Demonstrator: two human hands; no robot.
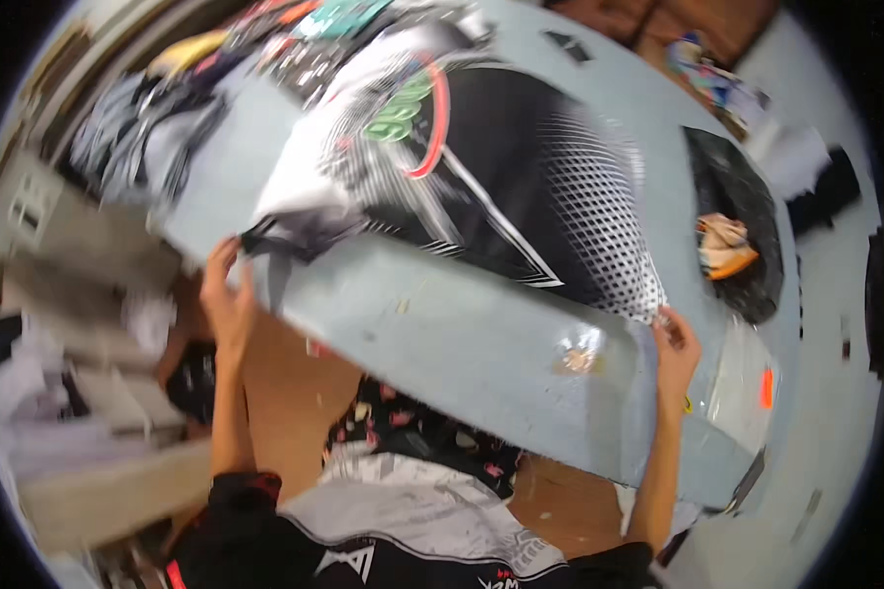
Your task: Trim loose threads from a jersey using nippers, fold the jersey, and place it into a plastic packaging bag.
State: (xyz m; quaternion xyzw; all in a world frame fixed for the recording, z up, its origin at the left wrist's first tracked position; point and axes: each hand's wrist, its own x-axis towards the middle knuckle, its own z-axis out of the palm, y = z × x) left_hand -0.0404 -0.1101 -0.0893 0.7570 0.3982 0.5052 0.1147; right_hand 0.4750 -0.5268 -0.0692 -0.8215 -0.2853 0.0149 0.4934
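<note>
A black and white patterned shirt (501,147) is stretched over the light blue table, slightly blurred by motion. It carries a red curve, green lettering and a checkered side panel. My left hand (228,294) pinches a dark edge of the cloth at its near left corner, just over the table's front edge. On the other side, my right hand (676,348) is closed on the white dotted near right corner. The shirt's near edge runs between both hands, with its far part reaching toward the piled clothes.
Piles of grey clothes (142,137) and colored garments (334,29) lie along the table's (432,334) far left. At right are a black plastic bag (732,187) with an orange and beige cloth (725,245) and a clear plastic sleeve (742,388). A small dark piece (568,45) lies far back.
</note>
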